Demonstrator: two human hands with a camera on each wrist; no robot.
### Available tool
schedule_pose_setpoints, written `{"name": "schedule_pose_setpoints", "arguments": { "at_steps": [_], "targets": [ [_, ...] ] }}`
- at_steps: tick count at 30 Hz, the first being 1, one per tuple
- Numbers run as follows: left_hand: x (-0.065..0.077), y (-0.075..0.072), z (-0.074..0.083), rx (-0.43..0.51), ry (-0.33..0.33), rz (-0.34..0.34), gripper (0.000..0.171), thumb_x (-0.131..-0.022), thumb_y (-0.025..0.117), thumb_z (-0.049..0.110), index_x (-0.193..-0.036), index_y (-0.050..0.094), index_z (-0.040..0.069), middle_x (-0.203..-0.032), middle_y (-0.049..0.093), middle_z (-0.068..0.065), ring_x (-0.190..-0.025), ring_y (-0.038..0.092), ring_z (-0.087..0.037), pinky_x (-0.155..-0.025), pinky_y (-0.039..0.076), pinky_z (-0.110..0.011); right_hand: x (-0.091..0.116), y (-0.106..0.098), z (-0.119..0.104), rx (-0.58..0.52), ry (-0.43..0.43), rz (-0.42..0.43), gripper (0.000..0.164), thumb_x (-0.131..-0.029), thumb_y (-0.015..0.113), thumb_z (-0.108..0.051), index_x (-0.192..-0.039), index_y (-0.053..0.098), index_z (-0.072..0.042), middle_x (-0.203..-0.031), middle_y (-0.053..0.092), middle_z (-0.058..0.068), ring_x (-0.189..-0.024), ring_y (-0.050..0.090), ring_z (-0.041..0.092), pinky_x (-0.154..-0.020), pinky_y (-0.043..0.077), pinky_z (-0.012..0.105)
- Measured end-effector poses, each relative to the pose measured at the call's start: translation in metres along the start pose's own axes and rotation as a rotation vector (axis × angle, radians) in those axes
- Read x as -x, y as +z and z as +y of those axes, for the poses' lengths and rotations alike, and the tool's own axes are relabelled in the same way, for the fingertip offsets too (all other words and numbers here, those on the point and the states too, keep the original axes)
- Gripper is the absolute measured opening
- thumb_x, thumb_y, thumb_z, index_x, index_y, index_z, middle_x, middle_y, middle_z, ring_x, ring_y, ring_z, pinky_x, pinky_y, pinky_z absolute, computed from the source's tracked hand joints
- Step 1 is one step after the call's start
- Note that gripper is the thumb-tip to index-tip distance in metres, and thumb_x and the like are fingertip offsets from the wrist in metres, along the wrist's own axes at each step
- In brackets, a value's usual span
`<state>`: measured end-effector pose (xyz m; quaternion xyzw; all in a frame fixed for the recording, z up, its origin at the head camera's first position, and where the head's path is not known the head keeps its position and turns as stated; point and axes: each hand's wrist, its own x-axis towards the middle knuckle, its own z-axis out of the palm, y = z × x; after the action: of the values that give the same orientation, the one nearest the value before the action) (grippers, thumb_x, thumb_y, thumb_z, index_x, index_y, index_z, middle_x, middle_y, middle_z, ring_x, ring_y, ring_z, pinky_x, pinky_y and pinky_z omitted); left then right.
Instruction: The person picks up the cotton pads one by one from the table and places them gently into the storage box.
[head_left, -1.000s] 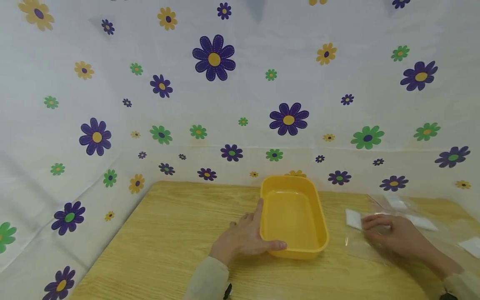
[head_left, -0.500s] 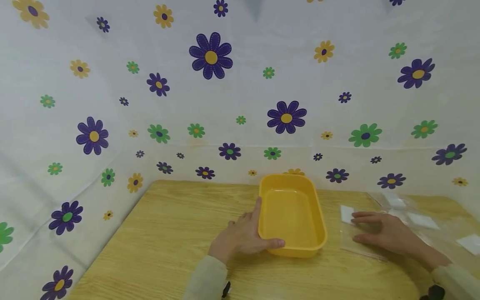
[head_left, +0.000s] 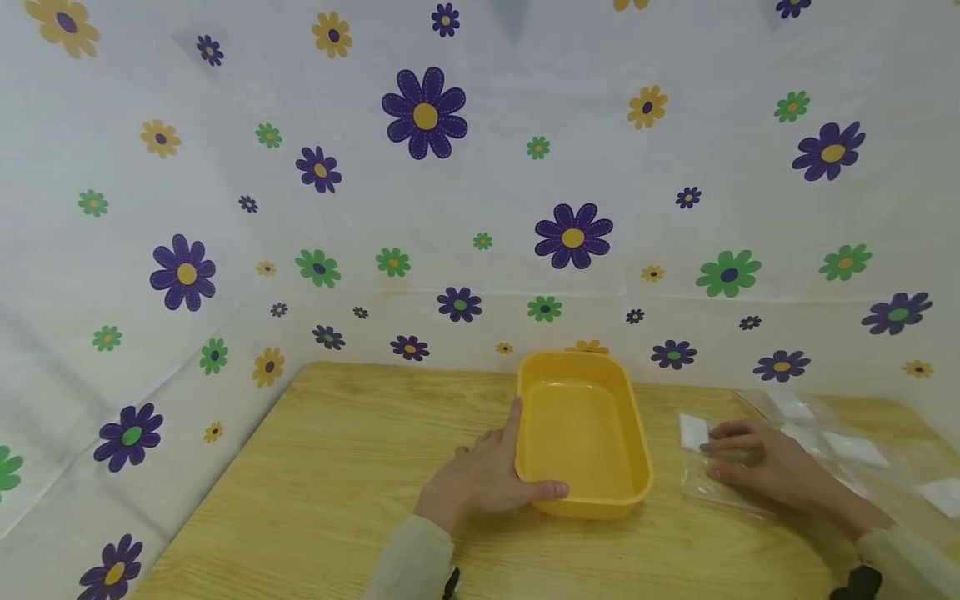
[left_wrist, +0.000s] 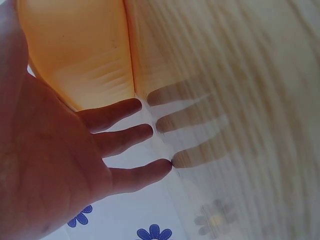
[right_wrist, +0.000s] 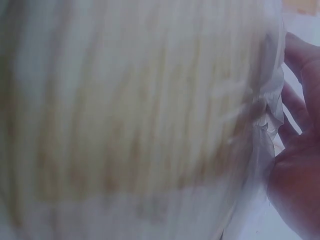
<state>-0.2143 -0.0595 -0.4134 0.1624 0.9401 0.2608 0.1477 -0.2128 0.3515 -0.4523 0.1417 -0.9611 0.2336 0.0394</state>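
Observation:
A yellow rectangular plastic tray [head_left: 577, 442] stands at the middle of the table. My left hand [head_left: 487, 475] lies against its left side, with the index finger along the wall and the thumb over the near rim. In the left wrist view its other fingers [left_wrist: 125, 137] are straight, their tips on the tabletop. Right of the tray lies a clear plastic bag [head_left: 708, 492] with a white rectangular patch [head_left: 693, 432] at its far left corner. My right hand [head_left: 780, 467] rests over this bag, thumb and fingers apart. Crinkled film [right_wrist: 265, 120] shows by that hand in the right wrist view.
More clear bags with white patches [head_left: 855, 448] lie on the right side of the wooden table [head_left: 337, 467]. Behind and to the left hangs a white flower-print cloth [head_left: 487, 183]. The tray's far end stands close to the cloth.
My right hand has shifted slightly left, and its thumb and fingers have spread apart over the bag. The bag has moved a little left and lies flatter. My left hand stays against the tray.

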Motion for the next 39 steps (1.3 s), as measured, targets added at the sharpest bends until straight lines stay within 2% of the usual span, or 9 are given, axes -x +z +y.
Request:
{"name": "schedule_pose_setpoints", "arguments": {
  "at_steps": [4,7,10,18,23,26,33,36,39],
  "targets": [
    [0.0,0.0,0.0,0.001,-0.002,0.0,0.128,-0.077,0.062,0.086,-0.165,-0.011,0.028,-0.162,0.041,-0.01,-0.145,0.045,-0.034,-0.117,0.032,-0.069,-0.001,0.001,0.001,-0.012,-0.014,0.039,0.017,-0.084,0.085,-0.032,-0.098,0.084,-0.024,-0.115,0.07,0.007,-0.109,0.063,0.021,-0.089,0.053,0.041],
    [-0.001,0.0,0.0,0.004,-0.001,0.0,0.128,-0.077,0.062,0.085,-0.165,-0.011,0.028,-0.162,0.042,-0.01,-0.144,0.046,-0.033,-0.118,0.032,-0.069,0.0,0.002,0.003,-0.026,-0.032,0.083,0.009,-0.081,0.087,-0.027,-0.089,0.083,-0.028,-0.108,0.07,0.0,-0.101,0.056,-0.005,-0.083,0.049,0.023],
    [-0.001,-0.001,0.0,0.001,0.002,0.001,0.128,-0.077,0.062,0.085,-0.165,-0.011,0.027,-0.161,0.043,-0.01,-0.143,0.047,-0.033,-0.117,0.033,-0.068,0.0,0.004,0.005,-0.046,-0.057,0.116,0.01,-0.08,0.088,-0.023,-0.084,0.082,-0.029,-0.104,0.069,-0.003,-0.098,0.048,-0.016,-0.081,0.045,0.014],
    [-0.001,-0.005,0.002,-0.021,-0.002,-0.005,0.128,-0.077,0.06,0.086,-0.165,-0.011,0.027,-0.16,0.045,-0.009,-0.142,0.049,-0.033,-0.118,0.033,-0.067,-0.001,0.006,0.007,0.021,-0.157,0.185,0.022,-0.077,0.089,-0.015,-0.079,0.076,-0.033,-0.1,0.07,-0.004,-0.097,0.056,-0.009,-0.081,0.045,0.008],
    [-0.002,-0.006,0.003,-0.017,0.005,-0.012,0.129,-0.077,0.062,0.086,-0.165,-0.011,0.027,-0.16,0.045,-0.008,-0.141,0.05,-0.032,-0.116,0.036,-0.066,0.001,0.001,0.002,0.049,-0.126,0.136,0.02,-0.08,0.086,-0.016,-0.08,0.074,-0.032,-0.104,0.073,-0.002,-0.099,0.063,0.004,-0.083,0.05,0.017],
    [-0.002,-0.006,0.002,-0.014,0.007,-0.02,0.131,-0.075,0.063,0.086,-0.165,-0.013,0.028,-0.161,0.044,-0.008,-0.141,0.05,-0.032,-0.116,0.037,-0.065,0.003,0.001,-0.002,0.043,-0.115,0.135,0.02,-0.082,0.085,-0.016,-0.08,0.073,-0.032,-0.106,0.075,0.0,-0.101,0.065,0.008,-0.085,0.049,0.015],
    [-0.003,-0.005,0.0,-0.004,0.011,-0.041,0.133,-0.072,0.065,0.087,-0.163,-0.016,0.032,-0.163,0.041,-0.006,-0.144,0.047,-0.033,-0.118,0.031,-0.069,0.007,0.001,-0.006,0.025,-0.183,0.228,0.036,-0.079,0.085,-0.006,-0.084,0.069,-0.038,-0.106,0.077,0.002,-0.103,0.064,-0.001,-0.089,0.036,0.0],
    [-0.004,-0.005,-0.001,-0.007,0.013,-0.039,0.133,-0.073,0.065,0.087,-0.163,-0.016,0.032,-0.163,0.041,-0.006,-0.145,0.047,-0.033,-0.118,0.03,-0.07,0.008,-0.004,-0.011,0.011,-0.155,0.203,0.038,-0.081,0.081,-0.003,-0.087,0.069,-0.039,-0.11,0.078,0.003,-0.106,0.063,-0.002,-0.093,0.044,0.008],
    [-0.003,-0.004,-0.002,-0.009,0.017,-0.031,0.133,-0.073,0.065,0.087,-0.164,-0.015,0.031,-0.163,0.042,-0.006,-0.144,0.048,-0.032,-0.117,0.031,-0.07,0.008,-0.009,-0.016,0.009,-0.131,0.195,0.043,-0.081,0.077,0.003,-0.087,0.068,-0.039,-0.111,0.078,0.003,-0.107,0.061,-0.006,-0.091,0.045,0.009]
  ]
}}
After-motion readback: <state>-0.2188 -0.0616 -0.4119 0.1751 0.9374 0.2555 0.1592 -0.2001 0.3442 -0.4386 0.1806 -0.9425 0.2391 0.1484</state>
